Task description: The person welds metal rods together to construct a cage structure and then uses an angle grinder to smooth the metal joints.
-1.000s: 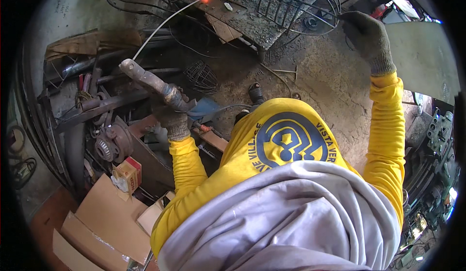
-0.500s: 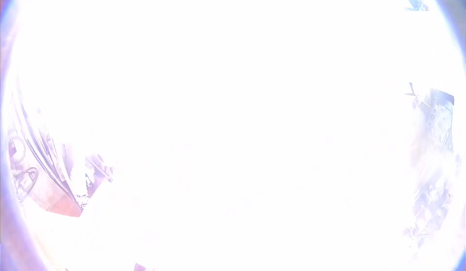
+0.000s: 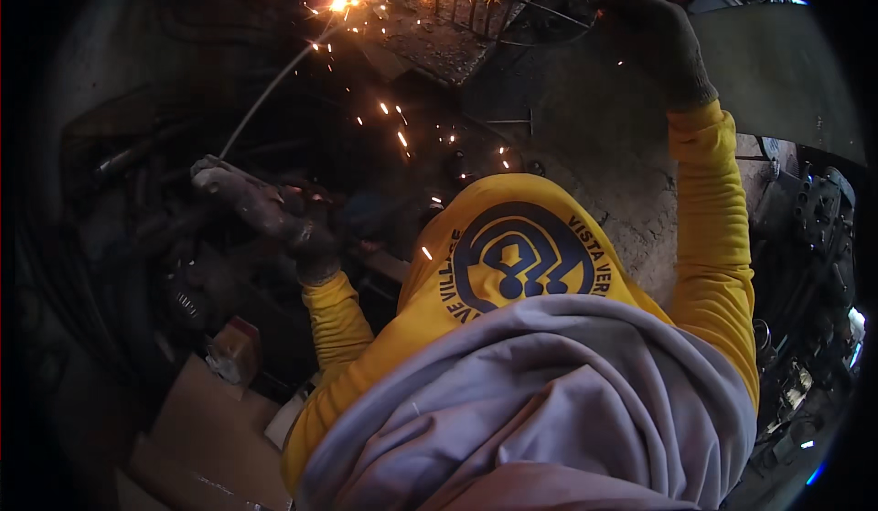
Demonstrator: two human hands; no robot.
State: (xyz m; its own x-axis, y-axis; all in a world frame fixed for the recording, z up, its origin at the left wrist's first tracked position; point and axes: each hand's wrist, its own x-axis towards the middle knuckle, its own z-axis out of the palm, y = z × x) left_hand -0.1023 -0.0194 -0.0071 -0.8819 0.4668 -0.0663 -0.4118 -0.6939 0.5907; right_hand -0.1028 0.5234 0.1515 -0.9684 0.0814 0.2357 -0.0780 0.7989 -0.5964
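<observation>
My gloved left hand (image 3: 314,244) is closed round a welding electrode holder (image 3: 247,195). A long, curved welding rod (image 3: 265,97) runs from its jaw up to a glowing spot at the top, where sparks fly and fall. Beside the glow is a metal rack of thin upright bars (image 3: 466,3), over a rough, speckled slab (image 3: 457,53). Rounded wire (image 3: 558,19) extends from the rack's right side. My gloved right hand (image 3: 654,44) pinches the edge of this wire frame at its fingertips; the fingers are partly lost in shadow.
A cardboard sheet (image 3: 206,438) and a small box (image 3: 236,346) lie at lower left. Dark metal clutter fills the left side. Machine parts (image 3: 819,209) are heaped at the right, below a broad grey-green panel (image 3: 777,72). Bare concrete floor (image 3: 594,136) shows between my arms.
Half a second ago white glare covered nearly the whole view, hiding both hands. Now the picture is dark, with a small glow and scattered sparks. Hand movement cannot be compared.
</observation>
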